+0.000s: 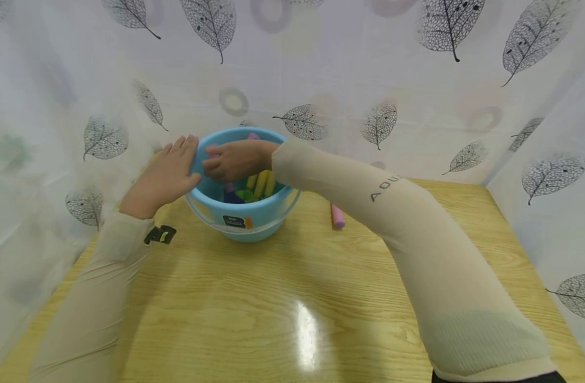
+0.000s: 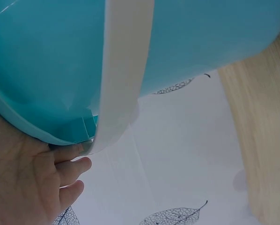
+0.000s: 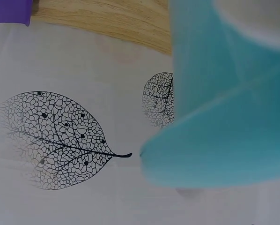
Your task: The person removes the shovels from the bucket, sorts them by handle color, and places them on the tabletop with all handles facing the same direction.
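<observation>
A light blue bucket [image 1: 247,215] with a pale handle [image 1: 211,226] stands on the table. My left hand [image 1: 165,173] touches its left rim with the fingers extended; in the left wrist view the fingers [image 2: 70,171] lie along the outside of the rim. My right hand [image 1: 237,159] reaches over the right rim into the bucket's mouth. Its fingers look bent, and whether anything is between them is unclear. Below it in the bucket lie yellow pieces [image 1: 260,184], a green piece [image 1: 245,195] and a dark blue piece [image 1: 232,197]. The right wrist view does not show the right hand.
A pink stick [image 1: 337,216] lies on the wooden table [image 1: 254,303], partly hidden behind my right forearm. The right wrist view has a purple object [image 3: 10,11] at the table's edge. A white leaf-patterned sheet [image 1: 321,64] hangs behind and at both sides.
</observation>
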`<state>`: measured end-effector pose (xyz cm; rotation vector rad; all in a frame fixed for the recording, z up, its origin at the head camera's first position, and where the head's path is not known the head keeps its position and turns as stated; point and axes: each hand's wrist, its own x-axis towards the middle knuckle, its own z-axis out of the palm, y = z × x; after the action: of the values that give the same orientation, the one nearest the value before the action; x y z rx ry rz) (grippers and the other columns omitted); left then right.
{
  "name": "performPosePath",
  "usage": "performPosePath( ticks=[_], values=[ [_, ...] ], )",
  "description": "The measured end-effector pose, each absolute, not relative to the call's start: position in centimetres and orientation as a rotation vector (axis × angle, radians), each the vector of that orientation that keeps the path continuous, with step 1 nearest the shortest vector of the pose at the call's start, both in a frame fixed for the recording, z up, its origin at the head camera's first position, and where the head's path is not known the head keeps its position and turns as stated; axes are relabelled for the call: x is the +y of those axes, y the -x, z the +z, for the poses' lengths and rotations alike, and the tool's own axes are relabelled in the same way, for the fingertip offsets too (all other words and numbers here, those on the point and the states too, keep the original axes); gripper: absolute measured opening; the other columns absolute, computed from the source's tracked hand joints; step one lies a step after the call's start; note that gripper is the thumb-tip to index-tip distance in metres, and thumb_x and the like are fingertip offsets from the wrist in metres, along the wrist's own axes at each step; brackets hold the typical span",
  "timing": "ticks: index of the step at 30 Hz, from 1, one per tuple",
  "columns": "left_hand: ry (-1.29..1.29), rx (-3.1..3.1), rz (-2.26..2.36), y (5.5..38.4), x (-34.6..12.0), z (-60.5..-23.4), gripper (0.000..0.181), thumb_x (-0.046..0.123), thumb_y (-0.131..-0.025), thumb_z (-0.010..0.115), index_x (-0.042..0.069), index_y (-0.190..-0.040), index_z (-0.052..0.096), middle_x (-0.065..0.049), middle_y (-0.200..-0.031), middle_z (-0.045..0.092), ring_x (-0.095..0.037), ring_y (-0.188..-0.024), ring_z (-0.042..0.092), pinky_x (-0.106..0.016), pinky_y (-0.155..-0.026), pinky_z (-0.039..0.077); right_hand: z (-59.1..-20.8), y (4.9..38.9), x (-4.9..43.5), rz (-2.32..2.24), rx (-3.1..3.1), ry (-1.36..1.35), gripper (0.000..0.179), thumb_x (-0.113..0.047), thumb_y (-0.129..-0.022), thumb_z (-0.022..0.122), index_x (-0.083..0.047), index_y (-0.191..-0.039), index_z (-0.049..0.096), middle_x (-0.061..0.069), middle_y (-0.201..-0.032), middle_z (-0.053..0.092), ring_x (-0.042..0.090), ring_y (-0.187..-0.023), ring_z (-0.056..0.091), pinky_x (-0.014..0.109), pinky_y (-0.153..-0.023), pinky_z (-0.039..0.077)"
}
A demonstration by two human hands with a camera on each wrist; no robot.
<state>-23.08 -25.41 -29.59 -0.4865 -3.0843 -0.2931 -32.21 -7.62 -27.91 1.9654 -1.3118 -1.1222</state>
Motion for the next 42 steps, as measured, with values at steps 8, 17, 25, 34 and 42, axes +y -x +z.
performPosePath(
  ticks=[8,17,25,34,42],
  values=[
    [0.479,-3.108,-0.275,23.1,-25.2,-29.4,0.071,0.024,-0.095,0.035,-0.009,-0.148,0.000,-0.031,-0.154,0.007,-0.047,-0.143,0.006,-0.057,-0.118,0.006,-28.0,32.1,-7.6,-1.104,-1.346,-1.980,0.021,-0.012,-0.093,0.052,-0.008,-0.109,0.064,0.005,-0.113,0.056,0.021,-0.108,0.046,0.035,-0.097,0.039],
    [0.468,-3.112,-0.286,23.1,-25.2,-29.6,0.072,0.024,-0.095,0.037,-0.010,-0.147,0.001,-0.032,-0.153,0.008,-0.047,-0.142,0.006,-0.057,-0.118,0.005,-27.9,31.9,-6.9,-1.131,-1.345,-1.987,0.029,-0.009,-0.092,0.051,-0.009,-0.121,0.058,0.006,-0.119,0.056,0.020,-0.112,0.046,0.035,-0.103,0.037],
    [0.469,-3.098,-0.315,22.9,-25.1,-29.4,0.072,0.023,-0.094,0.037,-0.010,-0.147,0.002,-0.032,-0.153,0.009,-0.048,-0.142,0.007,-0.057,-0.118,0.006,-27.9,31.8,-6.1,-1.146,-1.325,-2.004,0.033,-0.007,-0.090,0.053,-0.008,-0.123,0.055,0.007,-0.124,0.056,0.022,-0.119,0.045,0.038,-0.111,0.032],
    [0.471,-3.103,-0.309,23.0,-25.2,-29.5,0.073,0.023,-0.094,0.039,-0.010,-0.147,0.001,-0.031,-0.153,0.007,-0.047,-0.142,0.005,-0.056,-0.118,0.005,-28.2,31.9,-5.7,-1.083,-1.404,-2.072,0.032,-0.017,-0.096,0.045,-0.007,-0.125,0.052,0.010,-0.122,0.061,0.026,-0.120,0.050,0.038,-0.113,0.030],
    [0.477,-3.097,-0.307,23.0,-25.3,-29.5,0.073,0.023,-0.094,0.040,-0.010,-0.147,0.002,-0.031,-0.153,0.007,-0.047,-0.143,0.006,-0.057,-0.118,0.006,-28.5,32.1,-5.4,-1.061,-1.462,-2.119,0.039,-0.018,-0.093,0.051,-0.013,-0.132,0.048,0.009,-0.127,0.059,0.026,-0.122,0.049,0.041,-0.112,0.031]
  ],
)
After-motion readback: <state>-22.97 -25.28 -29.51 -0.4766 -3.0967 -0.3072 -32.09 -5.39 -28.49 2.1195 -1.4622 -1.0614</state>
